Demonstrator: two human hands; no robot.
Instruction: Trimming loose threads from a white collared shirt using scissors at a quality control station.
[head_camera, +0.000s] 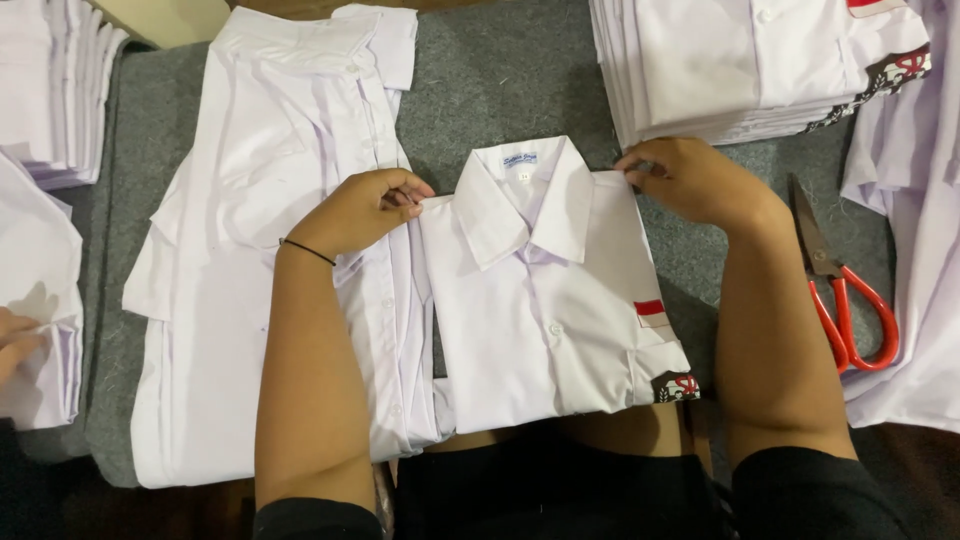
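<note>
Two hands (360, 210) (690, 180), one folded shirt (555, 320)

A folded shirt (550, 300) lay between the left hand (365, 210) and right hand (690, 180). Unfolded shirts (250, 250) lay under the left hand; scissors (845, 290) lay right of the right hand, a shirt stack (740, 60) behind it.

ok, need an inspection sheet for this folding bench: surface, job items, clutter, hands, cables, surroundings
Surface: grey felt-like mat, mostly covered by white garments.
Job's things: folded white shirt, collar up, red-and-white patch on its pocket, lying flat between both hands.
Clutter: unfolded white shirts laid flat to the left; stack of folded shirts at top right; another pile at top left; red-handled scissors to the right, blades shut.
Grippers: left hand pinches the shirt's left shoulder; right hand pinches its right shoulder.
Cables: nothing seen.
Surroundings: another person's hand at the left edge.
</note>
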